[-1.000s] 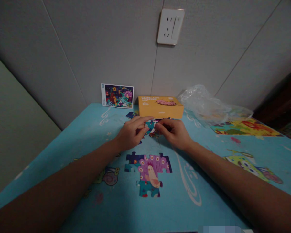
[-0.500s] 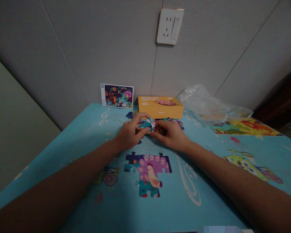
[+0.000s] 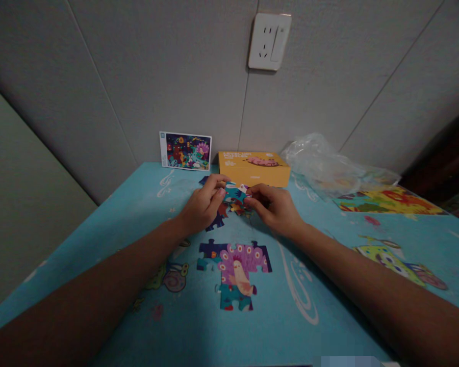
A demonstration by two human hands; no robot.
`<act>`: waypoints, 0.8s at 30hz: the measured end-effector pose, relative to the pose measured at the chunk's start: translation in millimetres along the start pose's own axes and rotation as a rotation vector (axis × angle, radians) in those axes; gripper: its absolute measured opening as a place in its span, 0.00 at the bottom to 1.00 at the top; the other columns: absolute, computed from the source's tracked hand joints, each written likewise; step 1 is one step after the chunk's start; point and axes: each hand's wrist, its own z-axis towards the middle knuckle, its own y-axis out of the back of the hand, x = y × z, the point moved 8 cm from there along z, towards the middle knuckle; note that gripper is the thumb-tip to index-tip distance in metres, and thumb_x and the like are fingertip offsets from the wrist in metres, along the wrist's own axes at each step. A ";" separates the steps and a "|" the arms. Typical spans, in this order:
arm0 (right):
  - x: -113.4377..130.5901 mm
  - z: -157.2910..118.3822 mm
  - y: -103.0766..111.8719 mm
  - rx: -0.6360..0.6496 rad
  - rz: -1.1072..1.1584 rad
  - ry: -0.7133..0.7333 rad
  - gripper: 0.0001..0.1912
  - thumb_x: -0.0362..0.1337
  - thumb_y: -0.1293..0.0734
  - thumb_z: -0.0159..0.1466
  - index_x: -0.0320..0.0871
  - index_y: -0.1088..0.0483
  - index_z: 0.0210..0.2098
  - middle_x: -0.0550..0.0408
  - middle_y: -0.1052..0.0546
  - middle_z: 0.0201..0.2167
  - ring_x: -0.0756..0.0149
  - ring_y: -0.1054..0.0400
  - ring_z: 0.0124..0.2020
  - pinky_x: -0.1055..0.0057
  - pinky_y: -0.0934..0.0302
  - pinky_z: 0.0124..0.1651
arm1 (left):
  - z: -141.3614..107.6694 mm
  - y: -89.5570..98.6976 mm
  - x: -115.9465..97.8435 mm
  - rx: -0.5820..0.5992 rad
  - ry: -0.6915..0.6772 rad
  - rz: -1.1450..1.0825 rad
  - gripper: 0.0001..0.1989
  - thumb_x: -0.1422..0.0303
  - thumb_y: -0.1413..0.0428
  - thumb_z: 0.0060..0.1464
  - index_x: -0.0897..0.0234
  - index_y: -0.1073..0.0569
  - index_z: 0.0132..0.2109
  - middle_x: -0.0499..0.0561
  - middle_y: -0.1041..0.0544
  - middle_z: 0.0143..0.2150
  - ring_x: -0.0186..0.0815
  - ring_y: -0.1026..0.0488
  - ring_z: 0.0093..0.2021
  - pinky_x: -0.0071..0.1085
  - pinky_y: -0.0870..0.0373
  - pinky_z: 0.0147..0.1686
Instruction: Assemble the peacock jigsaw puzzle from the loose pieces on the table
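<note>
One teal puzzle piece (image 3: 234, 191), in the closed thumb-and-finger pinch of the right hand (image 3: 273, 208), above loose puzzle pieces (image 3: 215, 223) near the far edge of the table (image 3: 275, 331); left hand (image 3: 199, 208) half curled at its left side, whether gripping cannot be told. Change over the last half second: left hand drawn slightly toward the left edge, uncovering more loose pieces; teal piece seemingly unjoined as yet to the assembled bird section (image 3: 239, 267), closer to the near edge. Lettering: yellow box (image 3: 254, 176), far edge, "LEVEL UP PUZZLES"; picture card (image 3: 186, 151), toward far left corner, print illegible.
</note>
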 end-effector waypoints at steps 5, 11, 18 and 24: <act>-9.2 -0.2 3.4 -0.058 0.006 -0.065 0.08 0.40 0.36 0.63 0.42 0.33 0.33 0.57 0.28 0.22 0.71 0.38 0.21 0.72 0.47 0.27 | 1.1 15.0 2.0 -0.191 0.024 0.074 0.08 0.67 0.53 0.64 0.62 0.33 0.47 0.51 0.19 0.38 0.35 0.20 0.39 0.33 0.27 0.41; -20.1 0.6 11.9 -0.159 0.007 -0.132 0.08 0.41 0.36 0.63 0.42 0.33 0.32 0.57 0.29 0.21 0.71 0.39 0.21 0.72 0.48 0.27 | -3.4 52.5 39.5 -0.495 0.317 0.274 0.06 0.70 0.50 0.59 0.62 0.30 0.43 0.50 0.20 0.31 0.36 0.23 0.31 0.34 0.28 0.36; -27.8 0.8 17.9 -0.180 -0.157 -0.227 0.12 0.42 0.39 0.65 0.41 0.30 0.31 0.55 0.28 0.21 0.69 0.40 0.20 0.71 0.52 0.26 | -3.2 36.6 62.7 -0.071 0.559 0.802 0.16 0.56 0.45 0.53 0.64 0.21 0.38 0.65 0.22 0.44 0.61 0.28 0.49 0.56 0.31 0.45; -31.8 3.0 12.2 -0.100 -0.227 -0.251 0.12 0.41 0.39 0.65 0.41 0.28 0.31 0.53 0.25 0.24 0.68 0.38 0.22 0.71 0.52 0.26 | -2.5 20.1 37.6 0.158 0.397 1.066 0.23 0.51 0.47 0.55 0.69 0.23 0.42 0.66 0.24 0.40 0.54 0.27 0.44 0.44 0.28 0.42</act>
